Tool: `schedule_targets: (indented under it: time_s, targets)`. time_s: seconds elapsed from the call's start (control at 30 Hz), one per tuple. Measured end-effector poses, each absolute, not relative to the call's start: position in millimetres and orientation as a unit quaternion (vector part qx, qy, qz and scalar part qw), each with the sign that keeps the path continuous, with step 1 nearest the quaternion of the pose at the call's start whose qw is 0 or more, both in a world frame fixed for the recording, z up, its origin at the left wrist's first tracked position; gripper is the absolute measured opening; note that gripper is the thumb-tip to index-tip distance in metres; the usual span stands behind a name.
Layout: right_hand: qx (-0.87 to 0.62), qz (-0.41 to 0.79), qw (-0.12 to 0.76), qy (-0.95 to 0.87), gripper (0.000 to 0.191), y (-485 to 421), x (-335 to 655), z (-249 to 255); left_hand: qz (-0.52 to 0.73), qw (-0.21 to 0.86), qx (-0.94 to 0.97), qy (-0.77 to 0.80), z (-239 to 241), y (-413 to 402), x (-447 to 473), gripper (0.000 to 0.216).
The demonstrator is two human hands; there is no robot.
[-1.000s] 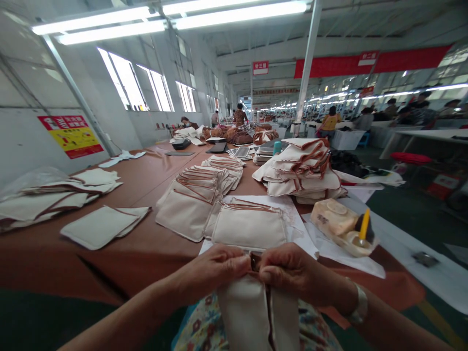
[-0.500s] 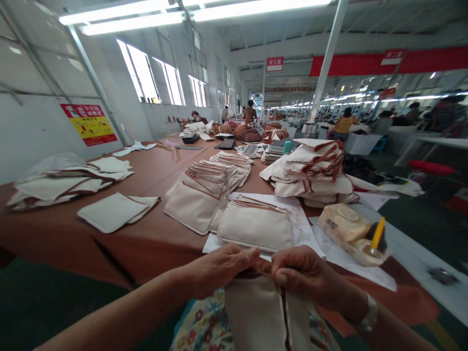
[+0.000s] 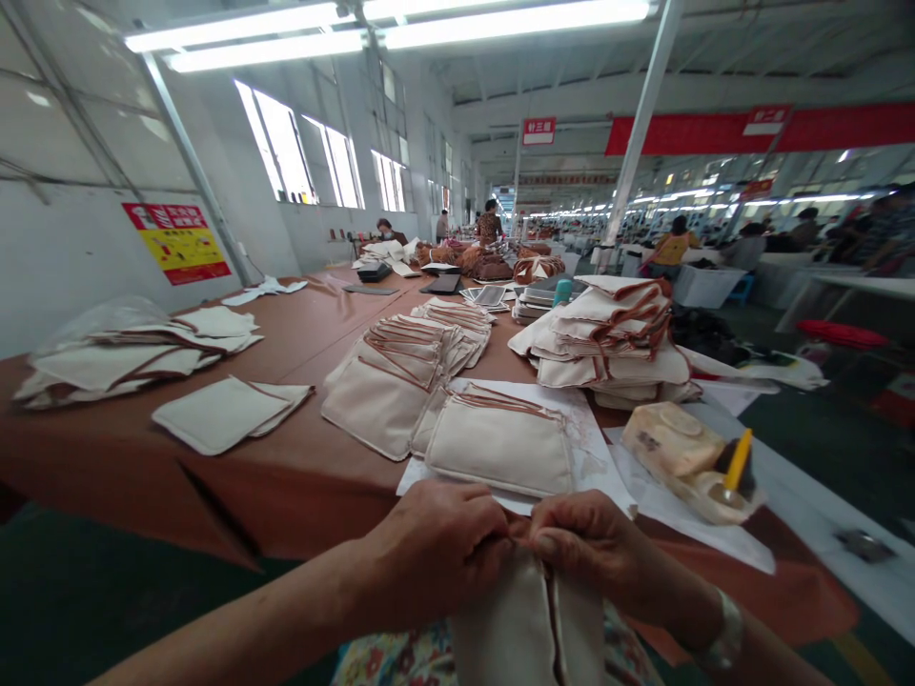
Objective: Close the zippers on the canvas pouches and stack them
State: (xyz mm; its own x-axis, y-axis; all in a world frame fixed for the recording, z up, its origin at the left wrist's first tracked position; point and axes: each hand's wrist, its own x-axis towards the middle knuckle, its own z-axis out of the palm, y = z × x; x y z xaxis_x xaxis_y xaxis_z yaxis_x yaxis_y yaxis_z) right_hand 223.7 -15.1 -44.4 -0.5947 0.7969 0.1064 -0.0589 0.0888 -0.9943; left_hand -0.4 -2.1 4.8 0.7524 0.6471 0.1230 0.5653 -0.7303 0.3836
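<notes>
A cream leather-like pouch piece [image 3: 500,624] with brown edging hangs over my lap, a dark slit running down its right side. My left hand [image 3: 439,543] is closed on its upper edge, fingers curled with the thumb side toward the middle. Close beside it, my right hand [image 3: 597,548] pinches the same brown edge between thumb and bent fingers. Just beyond my hands, a stack of cream pouches [image 3: 497,443] lies on white paper [image 3: 597,457], and a fanned row of similar pouches [image 3: 378,400] sits to its left.
On the brown-covered table [image 3: 300,486] rest two flat cream pieces [image 3: 221,414] and a left pile [image 3: 121,357]. A tall pile of cream pieces [image 3: 607,329] stands right. Nearer is a cut plastic container [image 3: 672,443] with a yellow-handled tool [image 3: 739,459]. People work farther back.
My left hand has gone from lying flat with fingers stretched to curling closed on the pouch's upper edge. My right hand keeps its pinch, slightly lower.
</notes>
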Motion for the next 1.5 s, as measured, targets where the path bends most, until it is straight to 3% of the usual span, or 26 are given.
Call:
schedule_targets:
  time_s: [0.1,0.3,0.53,0.63,0.8,0.9,1.1,1.33,1.4,1.5]
  targets:
    - [-0.292,0.583,0.353,-0.671,0.039,-17,221,-40,0.084,0.086,0.938,0.326,10,-7,4,0.013]
    - [-0.286,0.581,0.361,-0.671,0.038,-18,220,-38,0.062,0.050,0.942,0.326,6,-8,10,0.004]
    - [-0.323,0.568,0.360,-0.666,0.044,-17,219,-46,0.070,-0.111,0.927,0.351,-1,-18,23,0.016]
    - [-0.328,0.569,0.354,-0.666,0.045,-18,222,-48,0.078,-0.017,0.924,0.373,2,-14,19,0.017]
    - [-0.341,0.586,0.345,-0.649,0.046,-16,226,-55,0.119,0.344,0.856,0.367,17,2,2,0.021]
    - [-0.343,0.584,0.346,-0.649,0.048,-14,224,-56,0.108,0.407,0.821,0.386,17,6,-1,0.011]
    - [-0.344,0.561,0.355,-0.664,0.049,-17,223,-55,0.114,0.285,0.881,0.361,4,5,4,0.018]
    - [-0.358,0.568,0.344,-0.656,0.049,-17,227,-59,0.049,0.020,0.947,0.318,-12,-9,-1,0.014]
    - [-0.356,0.577,0.339,-0.652,0.048,-16,228,-59,0.059,0.012,0.950,0.305,-18,-11,-5,0.016]
    - [-0.340,0.580,0.337,-0.659,0.046,-16,229,-58,0.127,0.116,0.943,0.286,-15,-12,-11,0.018]
